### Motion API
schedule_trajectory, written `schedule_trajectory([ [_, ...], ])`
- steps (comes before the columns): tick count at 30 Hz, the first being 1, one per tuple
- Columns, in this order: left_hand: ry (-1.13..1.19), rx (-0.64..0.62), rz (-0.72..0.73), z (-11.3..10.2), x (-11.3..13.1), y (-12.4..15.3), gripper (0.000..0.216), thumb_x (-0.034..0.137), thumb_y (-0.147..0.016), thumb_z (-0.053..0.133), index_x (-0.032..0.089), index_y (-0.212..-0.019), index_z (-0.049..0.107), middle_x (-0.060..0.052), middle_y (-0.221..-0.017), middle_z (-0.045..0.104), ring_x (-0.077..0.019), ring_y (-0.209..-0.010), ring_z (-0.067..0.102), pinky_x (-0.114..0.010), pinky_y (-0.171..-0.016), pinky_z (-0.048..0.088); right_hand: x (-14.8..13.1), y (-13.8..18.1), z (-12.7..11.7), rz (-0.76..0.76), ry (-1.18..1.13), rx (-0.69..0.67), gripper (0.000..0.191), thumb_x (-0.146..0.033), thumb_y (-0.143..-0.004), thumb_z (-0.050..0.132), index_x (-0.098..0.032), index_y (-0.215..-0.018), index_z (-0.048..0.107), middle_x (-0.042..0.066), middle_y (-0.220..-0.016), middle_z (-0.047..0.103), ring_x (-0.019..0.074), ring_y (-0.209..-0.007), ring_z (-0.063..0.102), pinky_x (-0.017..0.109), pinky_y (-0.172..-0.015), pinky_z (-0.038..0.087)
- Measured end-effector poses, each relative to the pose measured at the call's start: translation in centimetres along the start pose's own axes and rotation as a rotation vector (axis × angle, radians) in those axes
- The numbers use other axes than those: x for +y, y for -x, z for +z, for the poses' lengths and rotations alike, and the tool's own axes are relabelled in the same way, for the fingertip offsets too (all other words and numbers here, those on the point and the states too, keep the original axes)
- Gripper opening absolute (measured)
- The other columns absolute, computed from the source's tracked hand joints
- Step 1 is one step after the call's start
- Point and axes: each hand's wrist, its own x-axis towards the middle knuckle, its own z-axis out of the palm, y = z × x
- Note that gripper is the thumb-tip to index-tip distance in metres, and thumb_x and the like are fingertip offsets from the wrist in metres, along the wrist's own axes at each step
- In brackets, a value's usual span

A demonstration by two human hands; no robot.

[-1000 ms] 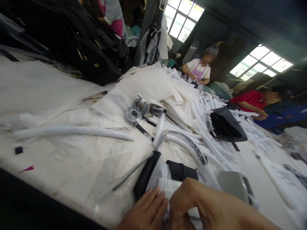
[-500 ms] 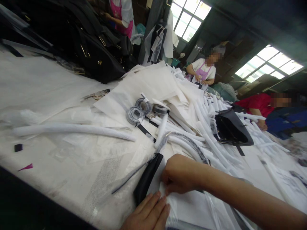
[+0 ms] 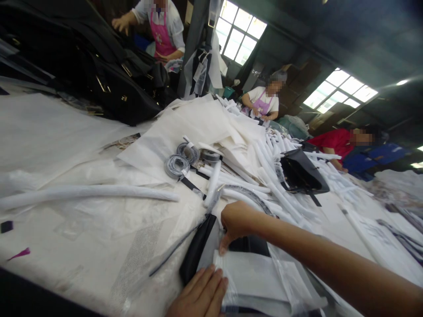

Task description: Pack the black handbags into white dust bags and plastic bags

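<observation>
A cluttered worktable (image 3: 49, 132) draped in white sheeting fills a dim workshop lit by tall windows (image 3: 236, 33) at the top centre of the frame. At the bottom centre, the left hand (image 3: 198, 296) lies flat, fingers (image 3: 211, 281) straight and together, pressing on a white wrapping sheet (image 3: 251, 275) and gripping nothing; its palm is cut off by the lower edge. Just above it, the right hand (image 3: 236, 222) reaches in from the lower right, thumb (image 3: 224, 246) pointing down onto the sheet's near edge and fingers curled. The fingertips are hidden behind the hand, so whether they have closed on anything cannot be made out.

Beneath both hands lies a black piece (image 3: 198, 248), half covered by the sheet and by crumpled clear plastic (image 3: 291, 281), its full shape hidden. Beyond, foam-sleeved straps (image 3: 82, 192) stretch across the table, beside two grey strap coils (image 3: 176, 164) and a stack of white sheets (image 3: 198, 119). An open black handbag (image 3: 300, 174) sits among more sleeved straps at right of centre, and a heap of black bags (image 3: 115, 83) fills the upper left. Three co-workers stand behind: one in a pink apron (image 3: 160, 31) at the top, one in a purple apron (image 3: 264, 103) at centre, one in red (image 3: 333, 141) at right.
</observation>
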Motion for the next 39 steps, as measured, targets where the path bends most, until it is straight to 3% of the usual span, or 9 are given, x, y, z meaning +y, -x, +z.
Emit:
schedule_trajectory([
  [6, 0.048, 0.043, -0.038, 0.0, 0.3, -0.3, 0.036, 0.024, -0.103, 0.038, 0.01, -0.115, 0.068, -0.008, -0.114, 0.074, -0.0196, -0.108, 0.069, -0.028, -0.096, 0.056, 1.7, -0.6, -0.1, 0.058, -0.245, -0.051, 0.054, -0.073, -0.061, 0.074, -0.019, -0.064, 0.074, 0.001, -0.059, 0.069, 0.0188, -0.057, 0.065, 0.028, -0.06, 0.046],
  [9, 0.048, 0.004, -0.023, -0.6, 0.4, -0.6, 0.036, 0.025, -0.103, 0.038, 0.011, -0.118, 0.067, -0.007, -0.117, 0.073, -0.0212, -0.11, 0.069, -0.029, -0.093, 0.058, 2.1, 1.2, 0.5, 0.091, -0.319, 0.112, 0.046, -0.065, -0.071, 0.073, -0.019, -0.069, 0.073, 0.001, -0.067, 0.072, 0.0179, -0.064, 0.066, 0.025, -0.059, 0.043],
  [12, 0.024, -0.004, 0.004, -1.0, 0.4, -0.6, 0.035, 0.025, -0.102, 0.04, 0.012, -0.12, 0.067, -0.008, -0.118, 0.073, -0.0219, -0.11, 0.069, -0.03, -0.091, 0.059, 1.4, 3.6, 1.6, 0.113, -0.339, 0.355, 0.04, -0.058, -0.081, 0.068, -0.02, -0.093, 0.073, 0.003, -0.09, 0.075, 0.0192, -0.081, 0.067, 0.025, -0.065, 0.041],
  [15, 0.003, 0.01, 0.029, -0.7, 0.3, -0.4, 0.034, 0.026, -0.101, 0.043, 0.012, -0.121, 0.066, -0.008, -0.118, 0.073, -0.0217, -0.11, 0.069, -0.03, -0.092, 0.059, 0.2, 4.6, 2.8, 0.087, -0.352, 0.444, 0.052, -0.064, -0.072, 0.073, -0.023, -0.105, 0.069, 0.003, -0.099, 0.074, 0.0205, -0.086, 0.066, 0.025, -0.066, 0.041],
  [20, -0.013, 0.016, 0.045, -0.2, 0.0, -0.1, 0.033, 0.024, -0.101, 0.042, 0.012, -0.118, 0.067, -0.008, -0.115, 0.074, -0.0198, -0.108, 0.07, -0.027, -0.094, 0.057, 0.5, 1.5, 3.3, 0.078, -0.372, 0.325, 0.058, -0.063, -0.051, 0.085, -0.02, -0.089, 0.073, 0.006, -0.085, 0.074, 0.0267, -0.078, 0.067, 0.028, -0.059, 0.04],
  [26, 0.0, 0.013, 0.035, 0.0, -0.1, -0.4, 0.034, 0.026, -0.102, 0.042, 0.012, -0.117, 0.068, -0.007, -0.114, 0.074, -0.019, -0.108, 0.069, -0.026, -0.095, 0.056, 2.4, 0.9, 2.9, -0.063, -0.484, 0.185, 0.043, -0.055, -0.073, 0.075, -0.022, -0.099, 0.07, 0.0, -0.077, 0.072, 0.0179, -0.069, 0.068, 0.024, -0.064, 0.045],
  [30, -0.013, 0.074, 0.057, 0.4, -0.4, -0.3, 0.037, 0.035, -0.104, 0.041, 0.014, -0.111, 0.071, -0.005, -0.107, 0.076, -0.0158, -0.103, 0.071, -0.024, -0.102, 0.051, 0.7, 2.6, 3.2, -0.066, -0.435, 0.261, 0.089, -0.057, -0.053, 0.085, -0.022, -0.129, 0.055, 0.011, -0.113, 0.068, 0.0324, -0.098, 0.067, 0.036, -0.079, 0.049],
  [34, -0.043, 0.002, 0.101, 0.4, -0.8, -0.1, 0.04, 0.033, -0.106, 0.035, 0.014, -0.115, 0.07, -0.004, -0.11, 0.075, -0.0163, -0.103, 0.071, -0.023, -0.096, 0.055, -0.3, 1.7, 3.5, -0.024, -0.401, 0.274, 0.118, -0.052, -0.037, 0.093, -0.016, -0.139, 0.046, 0.02, -0.116, 0.065, 0.0425, -0.103, 0.064, 0.047, -0.085, 0.051],
  [39, -0.035, -0.019, 0.105, 0.5, -1.1, -0.1, 0.041, 0.036, -0.106, 0.036, 0.013, -0.116, 0.069, -0.005, -0.109, 0.076, -0.0157, -0.101, 0.072, -0.022, -0.095, 0.054, 1.6, -0.2, 4.0, -0.058, -0.756, 0.127, 0.089, -0.052, -0.053, 0.087, -0.023, -0.129, 0.051, 0.005, -0.099, 0.068, 0.0223, -0.065, 0.07, 0.032, -0.057, 0.056],
])
